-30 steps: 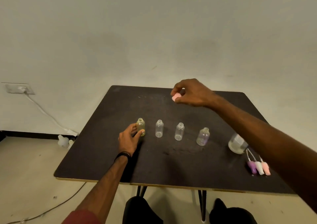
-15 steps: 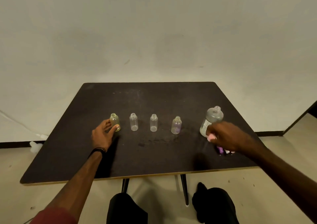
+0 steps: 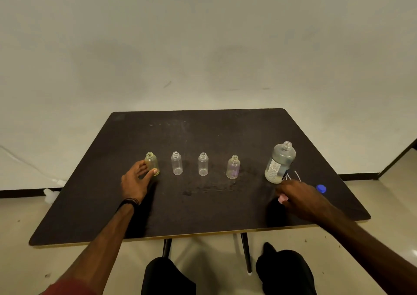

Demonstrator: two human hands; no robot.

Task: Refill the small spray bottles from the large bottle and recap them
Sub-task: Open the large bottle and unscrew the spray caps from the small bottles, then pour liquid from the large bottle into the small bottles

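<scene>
Head view: 4 uncapped clear small spray bottles (image 3: 202, 164) stand upright.

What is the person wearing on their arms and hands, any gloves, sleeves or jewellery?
No gloves: both hands are bare. The left hand has a thin black band round its wrist, and a red sleeve shows at the bottom edge of the picture. The right hand and forearm show no band or sleeve.
</scene>
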